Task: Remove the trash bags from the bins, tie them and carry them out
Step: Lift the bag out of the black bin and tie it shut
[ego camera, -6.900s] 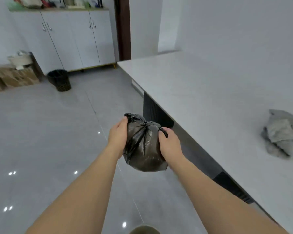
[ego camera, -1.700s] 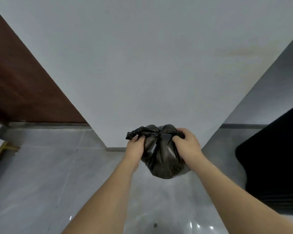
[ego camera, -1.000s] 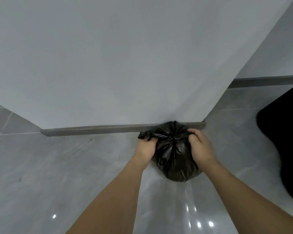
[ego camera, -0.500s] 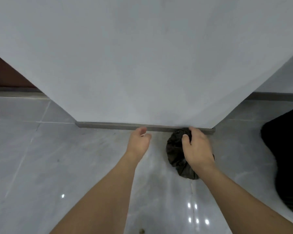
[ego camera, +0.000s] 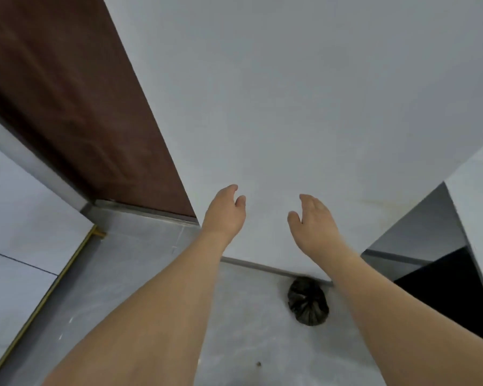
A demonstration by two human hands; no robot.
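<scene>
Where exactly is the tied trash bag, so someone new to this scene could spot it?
Find the white wall straight ahead and follow it down to the grey skirting strip at the floor. The trash bag sits on the grey floor against that strip, beside the right forearm. It is the only small, dark, crinkled, knotted bundle there.

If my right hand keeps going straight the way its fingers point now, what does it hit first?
Most likely the white wall. The right hand is open, fingers aimed up and forward at it, nothing between; depth is unclear. The tied black trash bag lies on the floor, below that line.
</scene>
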